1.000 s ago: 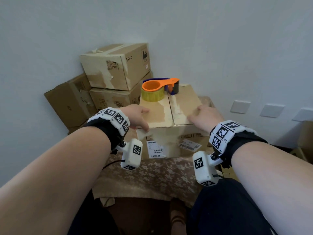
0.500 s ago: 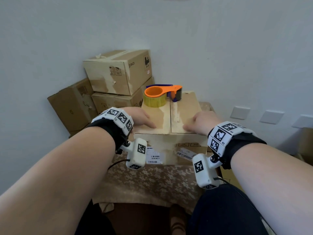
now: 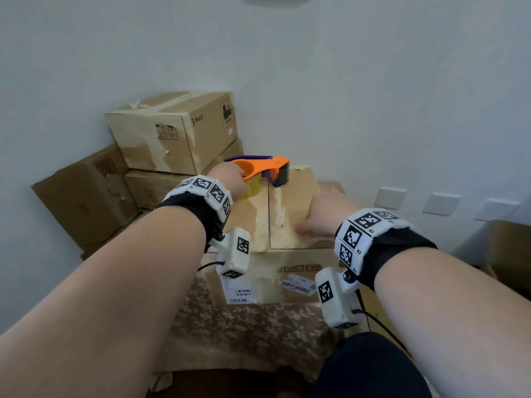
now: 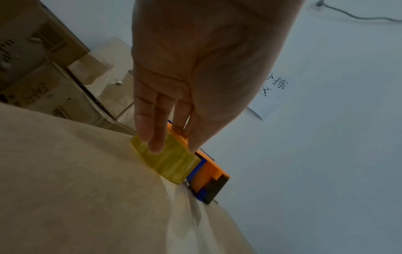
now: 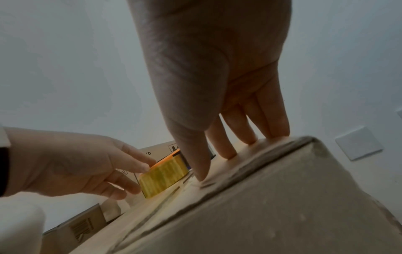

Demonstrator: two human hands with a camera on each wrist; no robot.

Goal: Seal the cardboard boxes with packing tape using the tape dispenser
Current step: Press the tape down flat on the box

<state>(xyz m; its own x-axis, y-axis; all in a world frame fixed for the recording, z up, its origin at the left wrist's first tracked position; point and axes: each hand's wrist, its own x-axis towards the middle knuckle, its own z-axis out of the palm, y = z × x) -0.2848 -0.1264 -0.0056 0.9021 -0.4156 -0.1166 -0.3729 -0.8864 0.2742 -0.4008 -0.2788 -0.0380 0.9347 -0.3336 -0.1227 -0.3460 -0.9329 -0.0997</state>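
Your left hand (image 3: 230, 179) touches the tape dispenser (image 3: 265, 168) with straight fingers — your right hand (image 3: 324, 215) presses flat on the cardboard box (image 3: 290, 222).

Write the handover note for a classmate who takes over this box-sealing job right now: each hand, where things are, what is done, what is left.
Left hand: fingers straight, touching the yellow tape roll on the orange plastic tape dispenser; no grip yet.
Right hand: flat, pressing the right flap of the brown cardboard box.
The dispenser sits at the box's far edge, by the centre seam.
Done: flaps closed, held down.
Left: grasp the dispenser and tape along the seam. Whether the stacked boxes behind need tape is unclear.
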